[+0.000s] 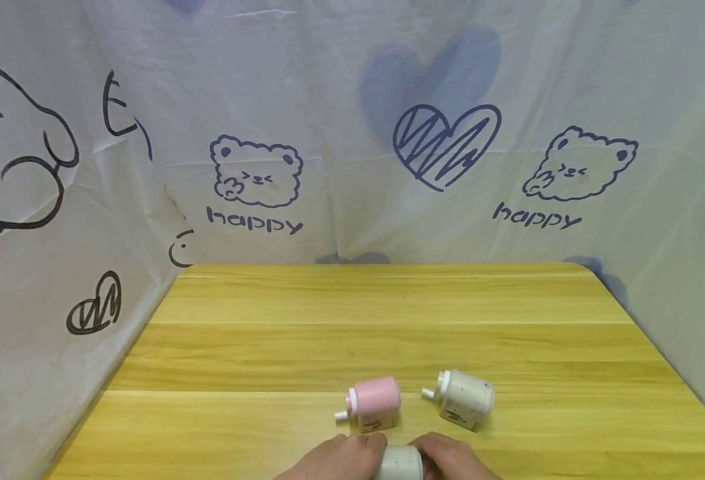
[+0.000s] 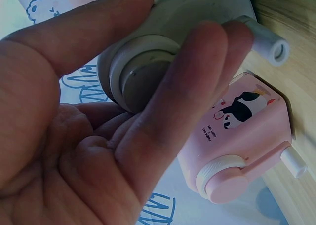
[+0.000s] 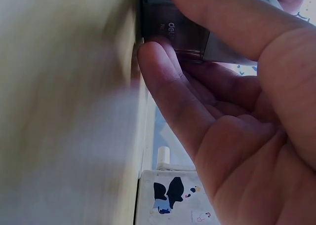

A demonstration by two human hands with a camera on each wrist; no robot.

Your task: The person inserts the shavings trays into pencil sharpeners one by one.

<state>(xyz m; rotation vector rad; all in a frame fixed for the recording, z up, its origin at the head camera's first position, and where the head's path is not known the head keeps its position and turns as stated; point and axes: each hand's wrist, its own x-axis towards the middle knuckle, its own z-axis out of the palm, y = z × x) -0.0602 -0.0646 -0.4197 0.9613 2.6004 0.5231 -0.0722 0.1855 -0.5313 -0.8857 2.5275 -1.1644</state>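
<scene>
Close to the table's near edge, both hands hold a whitish crank pencil sharpener [image 1: 402, 463] between them. My left hand [image 1: 343, 459] grips its crank end, thumb on one side and fingers on the other; the crank knob [image 2: 274, 48] sticks out past the fingertips. From the other end, my right hand [image 1: 451, 457] grips the sharpener with thumb and fingers at the dark see-through shavings drawer [image 3: 173, 32]. Just beyond the left hand stands a pink pencil sharpener [image 1: 378, 403] with a panda print. Another whitish pencil sharpener [image 1: 468, 399] stands beyond the right hand, its crank pointing left.
The wood-grain table [image 1: 388, 320] stretches out beyond the sharpeners. White cloth [image 1: 352, 193] with bear and heart drawings hangs behind it and along both sides.
</scene>
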